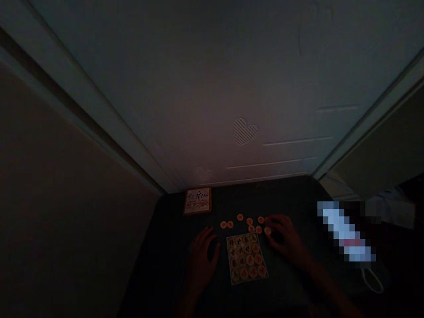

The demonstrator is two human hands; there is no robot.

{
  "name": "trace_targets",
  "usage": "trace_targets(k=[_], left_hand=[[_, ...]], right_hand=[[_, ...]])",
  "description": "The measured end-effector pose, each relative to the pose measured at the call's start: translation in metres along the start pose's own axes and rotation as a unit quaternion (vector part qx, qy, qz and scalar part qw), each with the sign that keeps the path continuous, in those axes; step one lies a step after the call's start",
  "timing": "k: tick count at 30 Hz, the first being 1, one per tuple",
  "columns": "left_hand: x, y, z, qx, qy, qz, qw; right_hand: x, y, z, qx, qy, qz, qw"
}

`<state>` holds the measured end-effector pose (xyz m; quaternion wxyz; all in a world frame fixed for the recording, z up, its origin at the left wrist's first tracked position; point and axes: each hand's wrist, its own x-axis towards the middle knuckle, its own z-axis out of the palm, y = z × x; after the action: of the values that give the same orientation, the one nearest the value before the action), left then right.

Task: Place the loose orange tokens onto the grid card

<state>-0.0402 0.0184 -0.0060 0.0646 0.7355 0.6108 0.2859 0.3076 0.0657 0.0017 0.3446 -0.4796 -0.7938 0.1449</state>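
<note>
A square tray (249, 280) packed with round Chinese chess pieces, some with black characters and some with red, lies on the dark table. Beyond it, several loose red-marked pieces (240, 217) are scattered. My right hand (285, 237) is at the right end of these loose pieces, thumb and index finger apart. One red-marked piece (267, 231) is close to its thumb tip; dim light hides whether they touch. To the left of the tray, my left hand (203, 256) rests low over the table with fingers curved and spread, holding nothing visible.
A square box or lid (198, 200) with a printed top is at the table's back left. The dark table (172, 229) backs onto a pale panel with an embossed heart (245, 131). A blurred-out bright object (346, 232) with a loop (372, 281) is on the right.
</note>
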Motion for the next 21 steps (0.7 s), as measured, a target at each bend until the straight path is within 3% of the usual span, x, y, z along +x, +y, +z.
trace_targets(k=[5, 13, 21], left_hand=[[0.0, 0.0, 0.0, 0.005, 0.001, -0.002, 1.0], [0.0, 0.001, -0.001, 0.004, -0.003, -0.002, 1.0], [-0.001, -0.001, 0.001, -0.001, -0.002, -0.002, 1.0]], right_hand=[[0.001, -0.018, -0.005, 0.042, -0.043, 0.022, 0.998], [0.019, -0.043, -0.007, -0.004, -0.12, -0.077, 0.99], [0.025, -0.044, -0.006, -0.037, -0.153, -0.135, 0.978]])
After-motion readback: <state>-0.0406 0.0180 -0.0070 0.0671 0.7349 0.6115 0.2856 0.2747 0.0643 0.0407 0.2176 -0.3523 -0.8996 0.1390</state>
